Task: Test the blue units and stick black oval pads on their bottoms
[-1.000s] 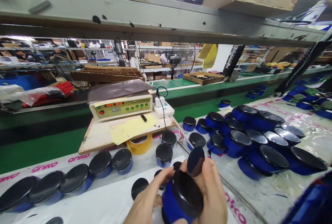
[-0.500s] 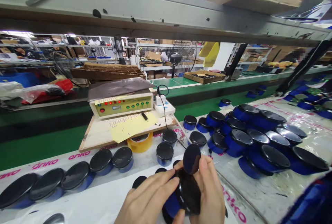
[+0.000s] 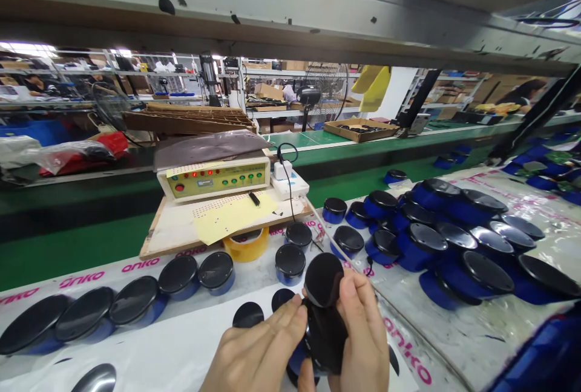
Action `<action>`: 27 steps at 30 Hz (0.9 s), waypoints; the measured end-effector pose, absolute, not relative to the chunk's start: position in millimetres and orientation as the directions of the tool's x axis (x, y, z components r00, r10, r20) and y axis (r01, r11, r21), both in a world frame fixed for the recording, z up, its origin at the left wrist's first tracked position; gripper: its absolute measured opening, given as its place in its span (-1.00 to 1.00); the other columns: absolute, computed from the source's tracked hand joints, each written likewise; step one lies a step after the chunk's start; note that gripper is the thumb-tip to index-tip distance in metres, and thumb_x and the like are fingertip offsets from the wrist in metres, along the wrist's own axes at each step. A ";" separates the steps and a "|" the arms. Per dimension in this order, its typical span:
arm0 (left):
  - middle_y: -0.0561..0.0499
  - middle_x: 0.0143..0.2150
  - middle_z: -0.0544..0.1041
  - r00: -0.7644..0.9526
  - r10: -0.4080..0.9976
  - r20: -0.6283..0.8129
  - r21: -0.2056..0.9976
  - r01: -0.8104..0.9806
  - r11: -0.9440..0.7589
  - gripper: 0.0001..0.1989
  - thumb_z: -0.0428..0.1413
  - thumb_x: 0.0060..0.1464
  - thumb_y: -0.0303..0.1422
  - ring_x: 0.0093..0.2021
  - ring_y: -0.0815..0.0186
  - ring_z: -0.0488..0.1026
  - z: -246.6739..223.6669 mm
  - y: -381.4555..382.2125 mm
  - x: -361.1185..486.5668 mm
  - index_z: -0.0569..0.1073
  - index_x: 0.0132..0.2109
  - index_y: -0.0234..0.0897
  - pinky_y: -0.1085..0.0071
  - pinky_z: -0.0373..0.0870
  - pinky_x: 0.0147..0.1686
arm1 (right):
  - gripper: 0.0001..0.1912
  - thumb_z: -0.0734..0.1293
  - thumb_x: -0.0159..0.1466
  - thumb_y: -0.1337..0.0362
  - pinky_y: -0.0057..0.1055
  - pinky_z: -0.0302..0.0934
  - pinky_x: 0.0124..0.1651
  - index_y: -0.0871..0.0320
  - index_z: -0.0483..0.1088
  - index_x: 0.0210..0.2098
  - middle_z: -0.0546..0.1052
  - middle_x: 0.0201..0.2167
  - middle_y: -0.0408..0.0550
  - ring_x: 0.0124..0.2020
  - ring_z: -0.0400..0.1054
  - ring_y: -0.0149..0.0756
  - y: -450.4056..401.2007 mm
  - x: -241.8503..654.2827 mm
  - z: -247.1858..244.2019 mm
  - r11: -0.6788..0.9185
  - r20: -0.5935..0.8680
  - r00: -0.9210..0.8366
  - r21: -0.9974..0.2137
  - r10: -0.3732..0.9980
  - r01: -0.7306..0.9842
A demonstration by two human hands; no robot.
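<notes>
In the head view my left hand point(image 3: 256, 349) is closed around the side of a round blue unit point(image 3: 324, 340) with a glossy black top, tilted toward me. My right hand point(image 3: 365, 334) pinches a thin black disc point(image 3: 324, 279) by its right edge between thumb and fingers. The disc stands over the far edge of the black top; whether the two touch I cannot tell. My right palm lies along the unit's right side. Beneath my hands is a white sheet point(image 3: 181, 346) bearing more black discs point(image 3: 247, 315), partly covered by my left hand.
Several blue units with black tops stand in a row point(image 3: 136, 301) at left, with a larger pile point(image 3: 422, 238) at right. A control box point(image 3: 215, 180) sits on a wooden board, with yellow tape point(image 3: 247, 245) underneath. A shelf beam point(image 3: 272, 23) crosses overhead.
The black disc has shifted slightly left and turned more of its face toward me. Both hands keep their hold. The view has shifted slightly, and more of the discs on the sheet show.
</notes>
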State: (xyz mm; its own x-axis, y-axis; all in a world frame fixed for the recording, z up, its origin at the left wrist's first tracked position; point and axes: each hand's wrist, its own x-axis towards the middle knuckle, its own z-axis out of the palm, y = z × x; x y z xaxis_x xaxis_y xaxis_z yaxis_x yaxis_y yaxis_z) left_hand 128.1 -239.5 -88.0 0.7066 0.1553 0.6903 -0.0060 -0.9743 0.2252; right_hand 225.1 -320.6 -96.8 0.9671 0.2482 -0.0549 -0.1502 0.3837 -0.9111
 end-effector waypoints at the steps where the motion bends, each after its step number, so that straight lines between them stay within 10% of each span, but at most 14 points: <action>1: -0.02 -0.09 0.57 0.703 0.161 0.693 0.253 -0.028 -0.967 -0.60 -0.09 0.01 -0.57 -0.23 0.32 0.58 -88.8 -238.1 128.3 0.34 0.01 -0.27 0.57 0.49 -0.32 | -0.68 0.33 0.18 -0.03 -0.45 0.19 -0.33 0.10 0.32 -0.32 0.40 -0.42 -0.14 -0.39 0.30 -0.30 -320.5 224.9 -97.0 0.380 -0.050 0.967 -0.914 0.248 -0.144; 6: -0.03 0.05 0.49 0.826 0.198 0.527 0.514 -0.124 -0.849 -0.45 0.14 -0.06 -0.41 -0.03 0.18 0.50 -84.6 -228.8 133.7 0.26 0.12 -0.16 0.41 0.49 -0.10 | -0.73 0.31 0.22 0.00 -0.49 0.14 -0.33 0.07 0.32 -0.33 0.38 -0.42 -0.18 -0.39 0.26 -0.35 -319.2 221.3 -89.5 0.424 0.011 0.971 -0.901 0.237 -0.093; 11: 0.09 -0.13 0.57 0.937 0.232 0.261 0.750 -0.045 -0.659 -0.29 0.27 -0.20 -0.43 -0.28 0.24 0.56 -76.7 -222.5 138.9 0.27 0.15 -0.02 0.49 0.54 -0.33 | -0.74 0.37 0.15 0.06 -0.48 0.15 -0.41 0.10 0.32 -0.45 0.31 -0.41 -0.14 -0.45 0.20 -0.36 -324.1 221.8 -76.0 0.459 0.013 0.915 -0.868 0.403 -0.190; 27: 0.10 0.13 0.42 0.810 0.464 0.358 0.799 -0.009 -0.602 -0.16 0.34 -0.30 -0.46 -0.12 0.24 0.53 -95.8 -221.0 135.7 0.21 0.14 0.09 0.50 0.56 -0.32 | -0.73 0.34 0.19 0.06 -0.48 0.17 -0.28 0.10 0.35 -0.51 0.29 -0.34 -0.10 -0.28 0.22 -0.29 -342.8 229.5 -80.9 0.312 0.104 0.868 -0.948 0.486 -0.061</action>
State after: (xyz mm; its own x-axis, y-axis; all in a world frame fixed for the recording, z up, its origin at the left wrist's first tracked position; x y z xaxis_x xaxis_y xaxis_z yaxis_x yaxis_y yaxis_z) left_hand 135.7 -221.0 -95.8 0.8103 0.4639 0.3582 -0.0087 -0.6017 0.7987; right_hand 229.5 -342.8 -80.9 0.8678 0.4861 0.1036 -0.0615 0.3118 -0.9481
